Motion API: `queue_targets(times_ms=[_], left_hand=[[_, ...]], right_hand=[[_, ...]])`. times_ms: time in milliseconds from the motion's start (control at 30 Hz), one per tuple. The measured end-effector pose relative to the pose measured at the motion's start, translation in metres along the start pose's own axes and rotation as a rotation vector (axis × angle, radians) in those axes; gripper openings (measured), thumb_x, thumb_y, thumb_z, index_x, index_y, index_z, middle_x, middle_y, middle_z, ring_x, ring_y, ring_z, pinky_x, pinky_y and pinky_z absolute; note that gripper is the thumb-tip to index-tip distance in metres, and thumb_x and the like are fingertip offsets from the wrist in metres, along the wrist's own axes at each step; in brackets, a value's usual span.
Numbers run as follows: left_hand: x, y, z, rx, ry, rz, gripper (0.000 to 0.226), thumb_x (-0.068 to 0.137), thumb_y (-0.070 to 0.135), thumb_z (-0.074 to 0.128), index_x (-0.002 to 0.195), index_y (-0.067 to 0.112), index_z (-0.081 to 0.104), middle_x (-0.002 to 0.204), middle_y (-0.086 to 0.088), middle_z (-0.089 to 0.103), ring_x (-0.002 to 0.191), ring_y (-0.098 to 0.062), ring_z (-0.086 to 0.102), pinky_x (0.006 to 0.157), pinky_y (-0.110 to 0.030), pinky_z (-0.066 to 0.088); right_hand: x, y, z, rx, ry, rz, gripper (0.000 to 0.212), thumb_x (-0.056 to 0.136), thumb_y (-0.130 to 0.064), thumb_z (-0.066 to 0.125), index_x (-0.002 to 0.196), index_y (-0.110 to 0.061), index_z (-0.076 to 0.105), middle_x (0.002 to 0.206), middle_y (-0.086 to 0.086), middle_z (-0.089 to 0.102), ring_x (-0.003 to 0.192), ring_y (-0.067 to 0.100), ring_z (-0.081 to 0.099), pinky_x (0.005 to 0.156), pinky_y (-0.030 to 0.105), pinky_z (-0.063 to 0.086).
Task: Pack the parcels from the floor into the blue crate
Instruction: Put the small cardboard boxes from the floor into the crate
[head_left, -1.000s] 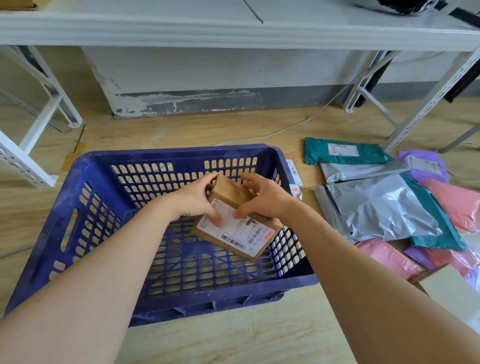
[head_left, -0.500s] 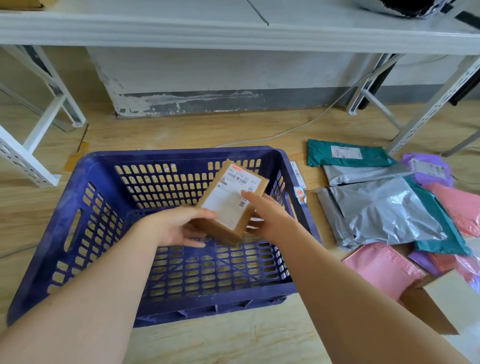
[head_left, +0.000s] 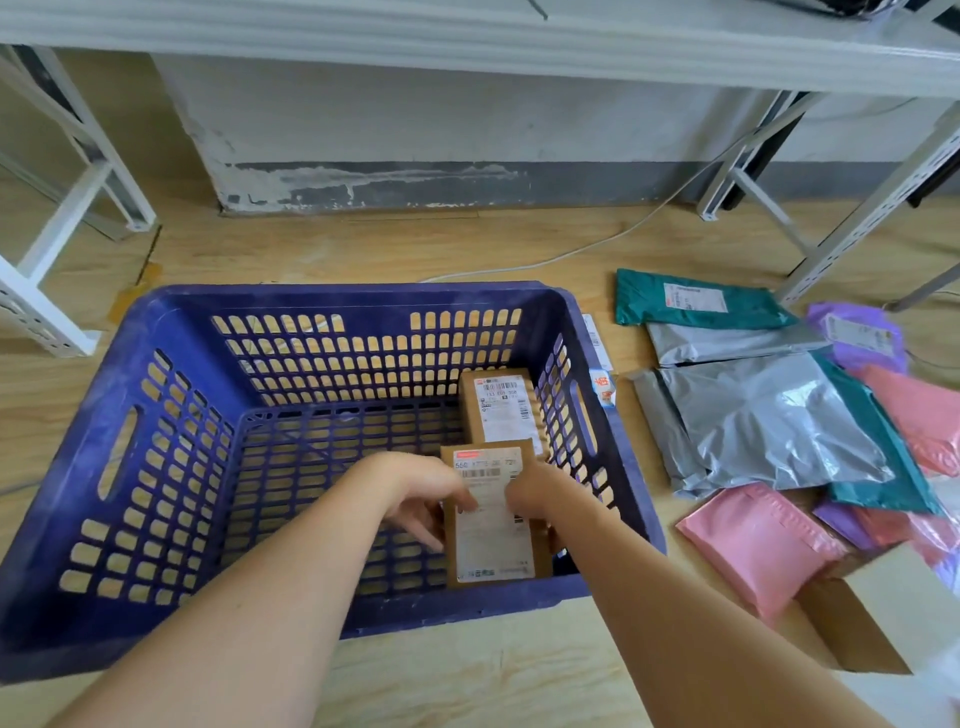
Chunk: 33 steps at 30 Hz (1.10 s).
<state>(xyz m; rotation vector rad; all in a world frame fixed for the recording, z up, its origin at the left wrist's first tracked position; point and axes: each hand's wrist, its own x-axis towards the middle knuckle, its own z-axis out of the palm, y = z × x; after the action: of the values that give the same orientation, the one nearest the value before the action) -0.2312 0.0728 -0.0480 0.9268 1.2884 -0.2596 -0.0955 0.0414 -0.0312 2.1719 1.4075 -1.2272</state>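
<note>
Both hands reach into the blue crate, which stands on the wooden floor, and together they hold the near box, a brown cardboard parcel with a white label facing up. The left hand grips its left edge, the thumb lying on the label and the fingers curled down the side. The right hand clasps the right edge the same way, with the thumb on top and the fingers wrapped round and mostly hidden. The box sits low in the crate's near right corner; whether it touches the bottom I cannot tell. Just beyond it, against the right wall, the far box lies flat, label up. On the floor right of the crate lie the unpacked parcels: a teal mailer, a large grey mailer, a pink mailer and a purple mailer. An open carton stands at the near right.
</note>
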Motion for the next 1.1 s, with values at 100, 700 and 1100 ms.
queue_targets(times_ms=[100, 700, 1100], left_hand=[[0.013, 0.007, 0.021, 0.023, -0.02, -0.008, 0.042, 0.096, 0.012, 0.049, 0.138, 0.008, 0.041, 0.132, -0.019, 0.053, 0.115, -0.033, 0.058, 0.087, -0.036, 0.054], [0.053, 0.008, 0.036, 0.137, 0.164, -0.005, 0.042, 0.093, 0.005, 0.049, 0.134, 0.008, 0.042, 0.138, -0.012, 0.047, 0.123, -0.027, 0.049, 0.093, -0.035, 0.051], [0.065, 0.015, 0.027, -0.04, 0.259, 0.18, 0.055, 0.09, -0.006, 0.042, 0.14, 0.017, 0.037, 0.132, 0.001, 0.047, 0.113, -0.019, 0.044, 0.102, -0.032, 0.043]], right_hand=[[0.002, 0.009, 0.003, -0.098, 0.11, 0.096, 0.054, 0.096, -0.013, 0.038, 0.145, 0.003, 0.019, 0.141, 0.017, 0.04, 0.128, 0.032, 0.044, 0.098, 0.038, 0.042], [0.032, 0.02, 0.016, -0.317, 0.053, 0.058, 0.045, 0.091, -0.013, 0.046, 0.135, -0.011, 0.039, 0.132, 0.012, 0.046, 0.116, 0.028, 0.05, 0.074, 0.031, 0.041], [0.022, 0.011, -0.012, 0.049, 0.297, -0.128, 0.039, 0.088, -0.003, 0.044, 0.125, -0.008, 0.051, 0.118, 0.013, 0.059, 0.103, 0.028, 0.059, 0.076, 0.032, 0.05]])
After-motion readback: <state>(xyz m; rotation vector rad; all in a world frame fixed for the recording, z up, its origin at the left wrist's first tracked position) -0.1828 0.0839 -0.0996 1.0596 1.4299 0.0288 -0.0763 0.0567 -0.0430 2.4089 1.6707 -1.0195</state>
